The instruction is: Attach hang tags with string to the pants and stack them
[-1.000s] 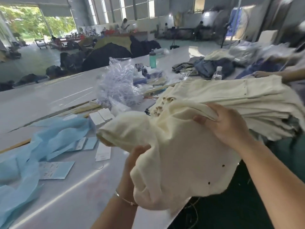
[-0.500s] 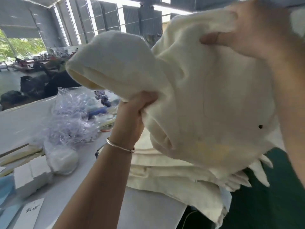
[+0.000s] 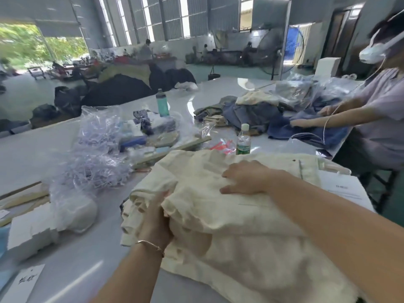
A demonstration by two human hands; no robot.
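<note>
A stack of cream pants (image 3: 251, 248) lies on the white table (image 3: 72, 259) in front of me. The top pair (image 3: 203, 171) is folded across it. My left hand (image 3: 155, 219) grips a bunched fold at the left end of the top pair, fingers buried in the cloth. My right hand (image 3: 244, 178) lies flat on top of that pair, fingers spread and pressing down. A clear bag of pale strings (image 3: 91, 162) sits to the left of the stack. White hang tags (image 3: 30, 230) lie stacked near the table's left edge.
A water bottle (image 3: 243, 141) stands just behind the stack, a teal bottle (image 3: 162, 103) farther back. Wooden strips (image 3: 175, 149) and clutter fill the middle. On the right another person (image 3: 376, 110) handles blue garments (image 3: 306, 127). A paper sheet (image 3: 343, 189) lies under the stack's right end.
The cream pair was held up high in both hands; now it lies on the stack. My right hand has let go and rests flat on it.
</note>
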